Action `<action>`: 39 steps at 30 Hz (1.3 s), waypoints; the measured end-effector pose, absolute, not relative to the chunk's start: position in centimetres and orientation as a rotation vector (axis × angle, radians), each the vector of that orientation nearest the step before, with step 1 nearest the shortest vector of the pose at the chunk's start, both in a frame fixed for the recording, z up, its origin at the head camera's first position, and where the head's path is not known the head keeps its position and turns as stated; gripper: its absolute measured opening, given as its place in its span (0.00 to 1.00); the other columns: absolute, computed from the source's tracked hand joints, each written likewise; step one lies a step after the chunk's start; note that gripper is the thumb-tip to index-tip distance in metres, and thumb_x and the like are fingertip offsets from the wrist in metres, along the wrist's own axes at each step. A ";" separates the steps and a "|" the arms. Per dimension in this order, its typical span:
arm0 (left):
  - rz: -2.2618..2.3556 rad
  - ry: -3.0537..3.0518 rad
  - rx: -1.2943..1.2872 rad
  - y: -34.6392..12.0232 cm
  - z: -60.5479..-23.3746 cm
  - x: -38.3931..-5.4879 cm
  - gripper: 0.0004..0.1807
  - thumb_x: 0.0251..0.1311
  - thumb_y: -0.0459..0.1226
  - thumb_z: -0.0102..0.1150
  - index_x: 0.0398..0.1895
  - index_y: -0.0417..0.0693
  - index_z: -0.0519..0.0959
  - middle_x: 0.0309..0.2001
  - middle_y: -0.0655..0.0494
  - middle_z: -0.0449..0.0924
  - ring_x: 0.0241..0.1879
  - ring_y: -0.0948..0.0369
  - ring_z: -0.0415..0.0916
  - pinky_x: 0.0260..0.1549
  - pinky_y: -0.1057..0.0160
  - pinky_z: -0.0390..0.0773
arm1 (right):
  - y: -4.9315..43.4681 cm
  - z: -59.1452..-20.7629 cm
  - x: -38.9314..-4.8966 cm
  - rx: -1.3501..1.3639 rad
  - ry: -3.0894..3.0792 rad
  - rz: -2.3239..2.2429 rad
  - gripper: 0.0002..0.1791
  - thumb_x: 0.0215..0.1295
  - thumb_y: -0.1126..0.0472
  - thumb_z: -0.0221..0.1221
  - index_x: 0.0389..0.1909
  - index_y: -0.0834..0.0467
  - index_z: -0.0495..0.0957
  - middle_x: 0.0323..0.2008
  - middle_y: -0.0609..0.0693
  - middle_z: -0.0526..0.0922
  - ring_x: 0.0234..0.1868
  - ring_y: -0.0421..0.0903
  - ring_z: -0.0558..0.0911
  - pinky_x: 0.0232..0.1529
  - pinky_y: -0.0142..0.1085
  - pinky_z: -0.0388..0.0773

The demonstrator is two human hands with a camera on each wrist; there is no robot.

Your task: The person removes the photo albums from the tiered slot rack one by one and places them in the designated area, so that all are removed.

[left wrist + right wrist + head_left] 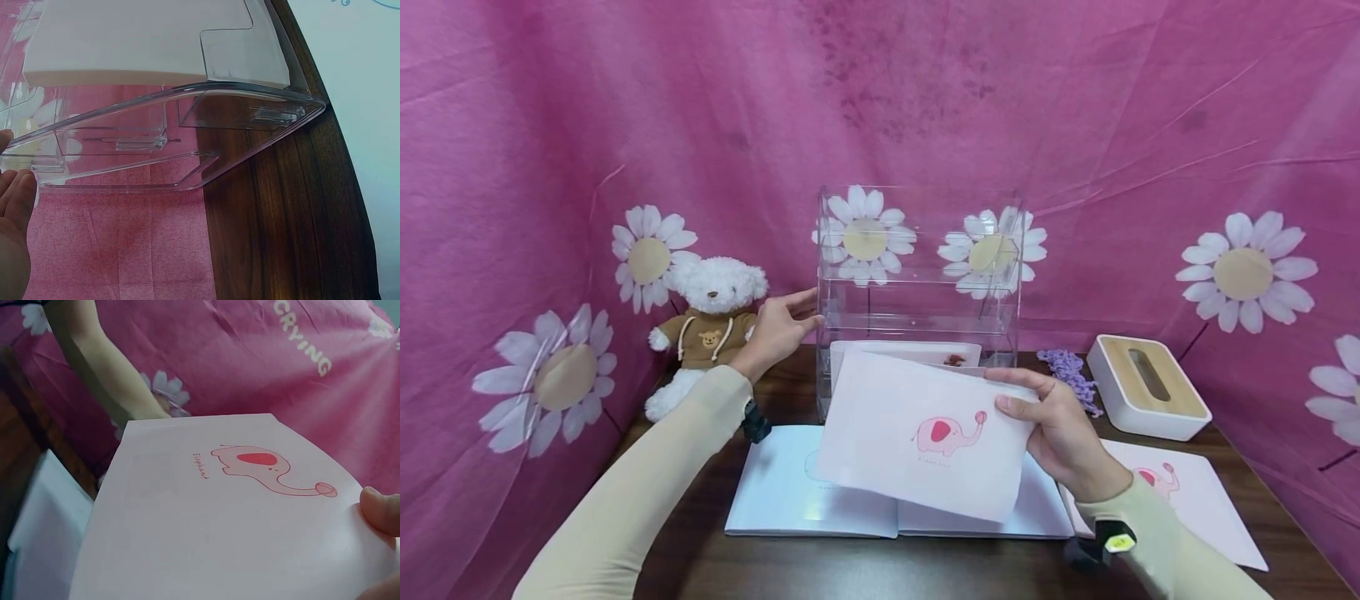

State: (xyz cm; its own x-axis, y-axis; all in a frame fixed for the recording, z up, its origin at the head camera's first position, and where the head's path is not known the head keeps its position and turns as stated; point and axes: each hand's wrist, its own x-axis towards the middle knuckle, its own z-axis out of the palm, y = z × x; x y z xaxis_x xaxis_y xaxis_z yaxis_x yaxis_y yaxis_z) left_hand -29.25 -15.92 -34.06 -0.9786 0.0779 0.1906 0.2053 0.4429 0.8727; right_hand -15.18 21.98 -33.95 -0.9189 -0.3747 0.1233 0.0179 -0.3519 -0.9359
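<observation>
Booklet (pixel 887 433) in right hand (pixel 1067 437) partly hides open book (pixel 782 492).

left hand (pixel 14 228) touching clear rack (pixel 181 92), white object (pixel 144 47), pink cloth (pixel 125 250), wooden table (pixel 281 231)

Tabletop (pixel 760 571): dark-brown woodgrain. Held paper (pixel 891 454): white, pink elephant. Teddy bear (pixel 718 287): white; hoodie (pixel 703 350) brown. Tissue box (pixel 1161 425), far right corner: white, tan lid (pixel 1172 381). Backdrop (pixel 1112 125): magenta, white daisies (pixel 1242 273).
</observation>
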 end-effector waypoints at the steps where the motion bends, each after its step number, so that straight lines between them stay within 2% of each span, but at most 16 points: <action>1: -1.582 -2.562 -0.252 -15.9 -34.1 -29.2 0.30 0.66 0.34 0.65 0.72 0.53 0.72 0.62 0.48 0.82 0.61 0.54 0.81 0.30 0.73 0.76 | 22.0 -34.2 -14.9 -0.472 1.618 -2.346 0.23 0.70 0.77 0.51 0.51 0.51 0.86 0.47 0.48 0.90 0.47 0.44 0.89 0.45 0.39 0.87; 5: -1.588 -2.557 -0.245 -16.0 -34.1 -29.2 0.31 0.65 0.34 0.65 0.72 0.52 0.72 0.62 0.47 0.82 0.61 0.54 0.81 0.29 0.73 0.75 | 21.7 -35.0 -14.1 -0.460 1.620 -2.295 0.23 0.70 0.77 0.51 0.52 0.51 0.86 0.48 0.47 0.89 0.47 0.44 0.89 0.46 0.41 0.87; 12: -1.607 -2.553 -0.248 -15.9 -34.2 -29.3 0.31 0.65 0.33 0.65 0.72 0.51 0.71 0.62 0.46 0.82 0.61 0.53 0.81 0.34 0.75 0.78 | 20.9 -36.9 -13.2 -0.388 1.599 -2.182 0.20 0.70 0.73 0.54 0.52 0.49 0.85 0.48 0.48 0.89 0.49 0.47 0.89 0.48 0.46 0.86; 22: -1.618 -2.534 -0.248 -15.8 -34.1 -29.3 0.31 0.64 0.32 0.66 0.71 0.50 0.72 0.62 0.45 0.82 0.60 0.53 0.82 0.35 0.76 0.79 | 20.0 -39.3 -12.3 -0.328 1.506 -2.119 0.19 0.70 0.72 0.54 0.52 0.51 0.84 0.48 0.49 0.90 0.48 0.48 0.89 0.48 0.47 0.85; 26: -1.624 -2.526 -0.257 -15.8 -34.1 -29.3 0.31 0.64 0.32 0.66 0.71 0.49 0.72 0.62 0.45 0.82 0.60 0.53 0.82 0.37 0.76 0.80 | 19.3 -40.6 -11.8 -0.288 1.479 -2.079 0.17 0.70 0.71 0.55 0.53 0.53 0.83 0.48 0.52 0.90 0.48 0.49 0.89 0.48 0.47 0.85; 33: -1.630 -2.531 -0.259 -16.0 -34.3 -29.4 0.31 0.65 0.33 0.66 0.72 0.49 0.72 0.62 0.45 0.82 0.60 0.52 0.82 0.31 0.75 0.76 | 18.2 -42.9 -10.7 -0.185 1.465 -2.014 0.18 0.69 0.68 0.58 0.58 0.61 0.80 0.48 0.54 0.89 0.48 0.48 0.89 0.50 0.45 0.85; 39: -1.633 -2.544 -0.248 -15.8 -34.0 -29.3 0.31 0.65 0.33 0.66 0.72 0.50 0.72 0.62 0.46 0.82 0.60 0.53 0.82 0.37 0.75 0.80 | 17.9 -43.6 -10.2 -0.120 1.479 -1.990 0.22 0.67 0.66 0.59 0.61 0.67 0.77 0.48 0.56 0.89 0.48 0.49 0.89 0.49 0.44 0.85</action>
